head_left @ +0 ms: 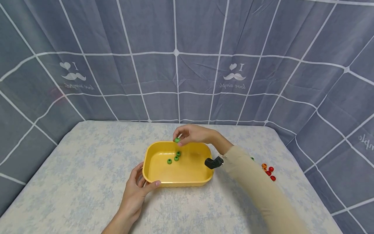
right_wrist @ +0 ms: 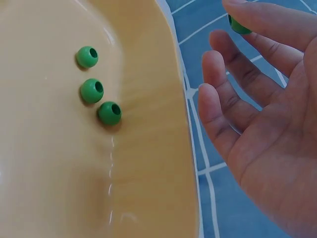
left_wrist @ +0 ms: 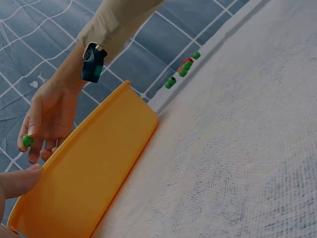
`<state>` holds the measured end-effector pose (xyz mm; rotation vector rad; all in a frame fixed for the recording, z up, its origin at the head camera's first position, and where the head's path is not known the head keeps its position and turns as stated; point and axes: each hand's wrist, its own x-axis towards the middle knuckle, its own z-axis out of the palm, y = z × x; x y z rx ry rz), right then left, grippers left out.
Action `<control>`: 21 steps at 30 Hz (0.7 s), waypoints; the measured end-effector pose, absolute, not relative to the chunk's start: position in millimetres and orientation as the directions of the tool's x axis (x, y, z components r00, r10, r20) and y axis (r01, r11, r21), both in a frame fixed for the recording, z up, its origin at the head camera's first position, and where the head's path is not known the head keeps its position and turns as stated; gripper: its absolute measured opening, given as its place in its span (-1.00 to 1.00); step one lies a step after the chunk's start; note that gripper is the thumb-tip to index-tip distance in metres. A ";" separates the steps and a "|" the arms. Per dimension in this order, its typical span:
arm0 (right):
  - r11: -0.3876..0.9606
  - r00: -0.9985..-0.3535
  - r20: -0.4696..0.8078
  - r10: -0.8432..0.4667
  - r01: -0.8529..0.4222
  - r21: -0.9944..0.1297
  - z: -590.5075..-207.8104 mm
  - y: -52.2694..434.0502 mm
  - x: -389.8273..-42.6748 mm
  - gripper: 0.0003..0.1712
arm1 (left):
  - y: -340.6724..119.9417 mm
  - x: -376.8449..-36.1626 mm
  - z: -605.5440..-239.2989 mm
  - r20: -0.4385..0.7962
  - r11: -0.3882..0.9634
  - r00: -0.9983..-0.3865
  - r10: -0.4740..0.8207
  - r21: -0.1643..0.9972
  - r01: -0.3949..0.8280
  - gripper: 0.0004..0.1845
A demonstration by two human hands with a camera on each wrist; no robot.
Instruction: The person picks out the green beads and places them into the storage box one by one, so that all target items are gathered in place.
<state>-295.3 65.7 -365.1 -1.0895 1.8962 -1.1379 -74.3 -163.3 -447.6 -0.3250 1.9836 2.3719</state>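
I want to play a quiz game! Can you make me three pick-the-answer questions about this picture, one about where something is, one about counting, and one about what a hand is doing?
1. Where are the red beads?
A. in the yellow tray
B. on the table, on the person's right of the tray
C. in the left hand

2. How many green beads lie in the yellow tray?
A. one
B. three
C. six

3. What is the right hand doing?
A. pinching a green bead
B. lying flat on the table
C. making a fist

Answers: 1 B, they lie on the cloth beyond the sleeve. 2 B, three show on the tray floor. 3 A, its fingers hold one over the tray's far rim.
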 end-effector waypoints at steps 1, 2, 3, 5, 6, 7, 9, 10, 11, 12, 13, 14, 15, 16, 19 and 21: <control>0.270 -0.431 -0.117 -0.895 -0.314 -0.910 -365.0 64.9 -295.6 -0.63 | -163.4 -74.3 -447.6 -0.180 -0.184 -0.978 -0.108 0.970 -0.158 0.07; 0.268 -0.431 -0.115 -0.895 -0.314 -0.911 -365.1 64.3 -295.7 -0.62 | -163.5 -74.4 -447.7 -0.180 -0.182 -0.978 -0.108 0.971 -0.158 0.08; 0.266 -0.428 -0.114 -0.896 -0.314 -0.912 -365.0 63.8 -295.7 -0.61 | -163.6 -74.5 -447.8 -0.179 -0.182 -0.978 -0.107 0.971 -0.158 0.08; 0.263 -0.425 -0.112 -0.898 -0.315 -0.912 -365.1 63.4 -295.8 -0.59 | -163.6 -74.6 -448.0 -0.178 -0.181 -0.978 -0.107 0.971 -0.157 0.08; 0.261 -0.423 -0.112 -0.899 -0.313 -0.913 -365.4 63.5 -295.9 -0.59 | -163.6 -74.6 -448.1 -0.178 -0.180 -0.978 -0.108 0.971 -0.157 0.08; 0.259 -0.424 -0.111 -0.899 -0.310 -0.915 -365.5 64.0 -295.9 -0.59 | -163.5 -74.6 -448.1 -0.178 -0.180 -0.978 -0.107 0.971 -0.157 0.08; 0.256 -0.426 -0.107 -0.898 -0.308 -0.916 -365.3 65.3 -295.7 -0.59 | -163.2 -74.7 -448.0 -0.177 -0.180 -0.978 -0.108 0.971 -0.156 0.08; 0.253 -0.427 -0.105 -0.898 -0.307 -0.917 -365.3 66.1 -295.6 -0.60 | -163.0 -74.8 -447.9 -0.176 -0.179 -0.978 -0.108 0.971 -0.155 0.08; 0.252 -0.429 -0.102 -0.897 -0.308 -0.917 -365.1 67.0 -295.5 -0.60 | -162.9 -74.7 -447.9 -0.175 -0.179 -0.979 -0.108 0.972 -0.154 0.08; 0.250 -0.429 -0.101 -0.898 -0.309 -0.917 -364.9 67.8 -295.4 -0.61 | -162.8 -74.7 -447.8 -0.174 -0.178 -0.979 -0.107 0.972 -0.154 0.08; 0.248 -0.428 -0.097 -0.898 -0.311 -0.918 -364.7 68.7 -295.4 -0.61 | -162.7 -74.7 -447.7 -0.173 -0.178 -0.979 -0.107 0.972 -0.153 0.08; 0.246 -0.426 -0.096 -0.900 -0.312 -0.918 -364.3 69.4 -295.2 -0.61 | -162.6 -74.7 -447.7 -0.172 -0.179 -0.979 -0.106 0.972 -0.152 0.08; 0.243 -0.425 -0.094 -0.900 -0.311 -0.919 -364.3 70.2 -295.1 -0.61 | -162.5 -74.6 -447.7 -0.171 -0.180 -0.980 -0.105 0.972 -0.151 0.09; 0.245 -0.425 -0.095 -0.900 -0.313 -0.918 -364.4 70.9 -295.2 -0.61 | -162.5 -74.6 -447.6 -0.172 -0.181 -0.980 -0.104 0.972 -0.151 0.09; 0.247 -0.429 -0.097 -0.898 -0.310 -0.918 -365.4 73.4 -295.8 -0.62 | -162.5 -74.6 -447.5 -0.175 -0.181 -0.979 -0.107 0.971 -0.154 0.09; 0.254 -0.437 -0.100 -0.894 -0.311 -0.916 -365.9 75.3 -296.1 -0.64 | -162.7 -74.7 -447.4 -0.179 -0.183 -0.978 -0.110 0.970 -0.157 0.09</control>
